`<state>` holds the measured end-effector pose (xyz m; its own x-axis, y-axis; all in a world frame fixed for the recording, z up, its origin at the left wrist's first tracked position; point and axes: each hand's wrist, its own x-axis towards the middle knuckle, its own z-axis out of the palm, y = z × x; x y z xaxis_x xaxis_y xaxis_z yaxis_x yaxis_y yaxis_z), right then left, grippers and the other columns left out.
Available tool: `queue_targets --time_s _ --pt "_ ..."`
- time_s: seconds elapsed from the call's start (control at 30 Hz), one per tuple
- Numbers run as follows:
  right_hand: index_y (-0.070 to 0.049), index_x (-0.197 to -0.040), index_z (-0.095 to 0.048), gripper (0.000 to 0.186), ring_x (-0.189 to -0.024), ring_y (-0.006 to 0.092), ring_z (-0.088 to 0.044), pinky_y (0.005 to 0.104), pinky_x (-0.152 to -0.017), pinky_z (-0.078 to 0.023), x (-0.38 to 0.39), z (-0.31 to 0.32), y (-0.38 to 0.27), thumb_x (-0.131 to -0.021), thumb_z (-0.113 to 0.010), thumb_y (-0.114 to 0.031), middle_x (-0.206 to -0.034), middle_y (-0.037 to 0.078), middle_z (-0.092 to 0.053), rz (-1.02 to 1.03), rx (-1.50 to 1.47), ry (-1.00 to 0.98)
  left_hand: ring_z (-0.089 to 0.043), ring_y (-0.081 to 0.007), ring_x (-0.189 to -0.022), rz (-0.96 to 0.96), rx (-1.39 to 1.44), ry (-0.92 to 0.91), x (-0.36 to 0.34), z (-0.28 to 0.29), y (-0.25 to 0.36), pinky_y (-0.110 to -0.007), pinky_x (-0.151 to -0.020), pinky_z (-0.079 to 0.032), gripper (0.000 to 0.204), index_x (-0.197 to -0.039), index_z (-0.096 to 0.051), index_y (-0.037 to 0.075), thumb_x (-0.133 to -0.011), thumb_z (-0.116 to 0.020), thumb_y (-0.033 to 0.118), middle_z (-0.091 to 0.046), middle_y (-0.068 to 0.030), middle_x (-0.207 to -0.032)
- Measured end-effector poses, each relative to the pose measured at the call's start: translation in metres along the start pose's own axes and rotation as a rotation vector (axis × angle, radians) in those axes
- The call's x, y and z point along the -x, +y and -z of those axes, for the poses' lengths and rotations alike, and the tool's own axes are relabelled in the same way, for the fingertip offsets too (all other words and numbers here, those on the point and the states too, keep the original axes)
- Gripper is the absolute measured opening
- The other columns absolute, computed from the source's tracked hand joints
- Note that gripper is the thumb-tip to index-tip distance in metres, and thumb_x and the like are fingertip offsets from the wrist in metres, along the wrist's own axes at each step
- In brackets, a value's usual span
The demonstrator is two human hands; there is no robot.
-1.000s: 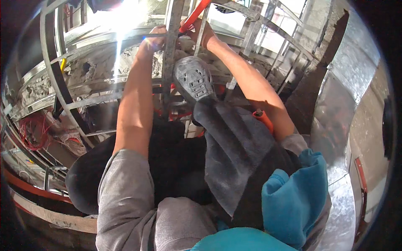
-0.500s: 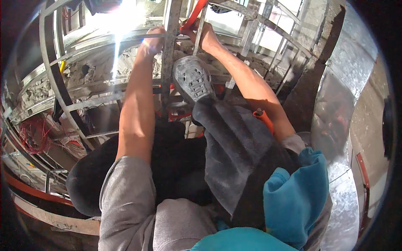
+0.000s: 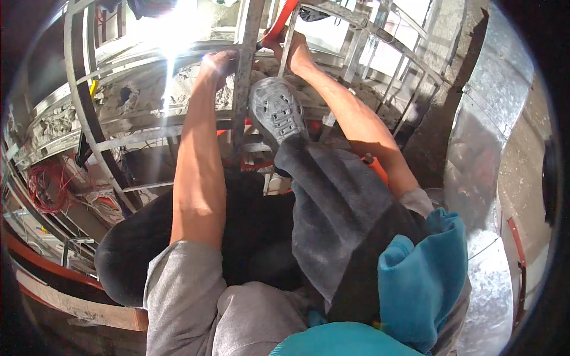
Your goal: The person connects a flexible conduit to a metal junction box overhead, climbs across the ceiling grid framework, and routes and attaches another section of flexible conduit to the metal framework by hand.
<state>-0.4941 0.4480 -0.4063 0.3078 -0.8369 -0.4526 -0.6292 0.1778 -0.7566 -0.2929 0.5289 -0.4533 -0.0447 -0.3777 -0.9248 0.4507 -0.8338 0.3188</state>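
Note:
My right hand (image 3: 292,52) is closed around the lower end of an orange-red flat strip (image 3: 281,19), behind a thin metal bar (image 3: 288,38). My left hand (image 3: 219,64) is against the left side of a grey metal upright (image 3: 244,71). Its fingers look curled, but glare and the upright hide their tips, and what they hold does not show. My grey shoe (image 3: 278,108) rests against the framework between my two forearms. An orange-handled tool (image 3: 375,167), its far part hidden, lies beside my right forearm at the dark trouser leg.
Metal framing (image 3: 89,113) spans the left and back, before rough broken masonry (image 3: 127,95). Red wire coils (image 3: 50,187) hang at the left. Shiny sheet-metal ducting (image 3: 484,142) runs down the right. A teal cloth (image 3: 421,279) covers my near right side.
My left hand has come slightly down and nearer along the upright. My right hand stays at the orange-red strip. The whole view has shifted a little.

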Motion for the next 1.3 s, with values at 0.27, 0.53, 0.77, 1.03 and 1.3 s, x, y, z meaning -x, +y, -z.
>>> queue_targets --time_s 0.27,0.53,0.77,1.03,1.3 --pt "-0.007 -0.1 -0.075 0.025 -0.074 0.0167 -0.067 0.0346 -0.071 -0.053 -0.011 -0.018 -0.024 -0.082 -0.083 -0.022 -0.088 0.008 -0.075 0.121 0.157 0.034 -0.07 -0.0201 -0.076 -0.131 0.167 -0.246 -0.015 0.033 -0.014 -0.032 -0.069 -0.056 0.034 -0.106 -0.068 -0.003 -0.087 -0.08 0.023 -0.074 -0.0101 -0.092" --pt "-0.005 -0.102 -0.072 0.03 -0.072 0.0144 -0.062 0.0329 -0.069 -0.052 -0.007 -0.017 0.0 -0.081 -0.084 -0.024 -0.086 0.004 -0.074 0.115 0.012 0.132 -0.07 -0.0197 -0.073 -0.162 -0.02 -0.234 0.026 -0.012 0.013 -0.036 -0.064 -0.057 0.036 -0.114 -0.067 -0.002 -0.087 -0.08 0.017 -0.074 -0.0101 -0.093" --pt "0.007 -0.122 -0.051 0.026 -0.098 0.0312 -0.073 0.0427 -0.087 -0.063 0.009 -0.002 0.016 -0.096 -0.055 0.003 -0.106 0.018 -0.068 0.01 -0.159 -0.034 -0.07 -0.0183 -0.074 -0.265 0.0 -0.46 0.02 0.006 0.013 -0.033 -0.066 -0.057 0.031 -0.104 -0.074 -0.002 -0.082 -0.081 0.019 -0.075 -0.0108 -0.091" --pt "-0.008 -0.095 -0.072 0.028 -0.079 0.0157 -0.066 0.035 -0.071 -0.053 0.027 -0.006 0.007 -0.081 -0.083 -0.031 -0.088 0.004 -0.072 0.107 0.13 -0.086 -0.071 -0.0175 -0.074 -0.113 -0.032 -0.392 0.016 0.001 0.016 -0.031 -0.067 -0.058 0.028 -0.105 -0.075 -0.003 -0.082 -0.077 0.013 -0.076 -0.0115 -0.093" --pt "-0.007 -0.109 -0.07 0.029 -0.081 0.02 -0.069 0.0363 -0.073 -0.054 0.024 -0.016 0.021 -0.086 -0.076 -0.023 -0.092 0.009 -0.074 0.235 0.299 -0.322 -0.066 -0.0196 -0.084 -0.106 -0.68 -0.23 -0.028 0.045 -0.006 -0.037 -0.067 -0.052 0.035 -0.107 -0.075 0.008 -0.091 -0.062 0.036 -0.073 -0.0071 -0.095"
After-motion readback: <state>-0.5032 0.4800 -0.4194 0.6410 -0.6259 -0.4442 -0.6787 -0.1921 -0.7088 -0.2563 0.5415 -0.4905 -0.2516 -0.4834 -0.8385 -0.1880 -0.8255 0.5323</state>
